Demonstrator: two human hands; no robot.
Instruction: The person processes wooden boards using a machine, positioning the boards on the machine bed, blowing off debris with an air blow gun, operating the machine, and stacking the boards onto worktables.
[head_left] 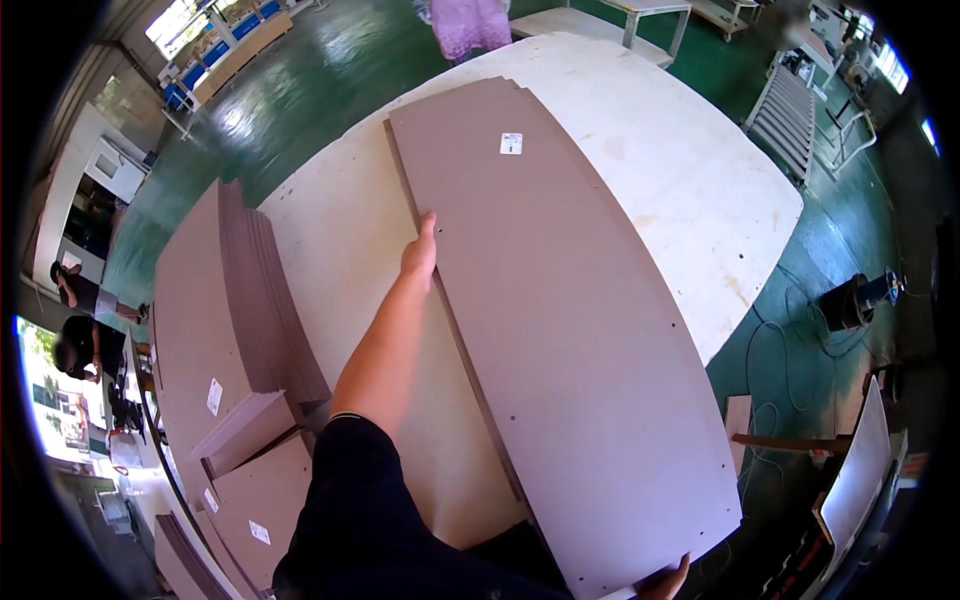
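A long mauve-brown panel (pixel 570 270) with small holes and a white label (pixel 511 144) near its far end lies on the white table (pixel 700 220). At its left long edge my left hand (pixel 421 250) grips the panel, thumb up along the edge, the other fingers hidden. My right hand (pixel 668 580) holds the near end at the bottom, only partly in view. Beneath the panel's left side another panel edge shows.
Stacked panels (pixel 235 300) stand at the left, with smaller labelled pieces (pixel 265 490) nearer. A person in pink (pixel 470 25) is beyond the table; two people (pixel 85 345) are far left. A roller conveyor (pixel 783 120), a black bucket (pixel 850 303) and hoses are right.
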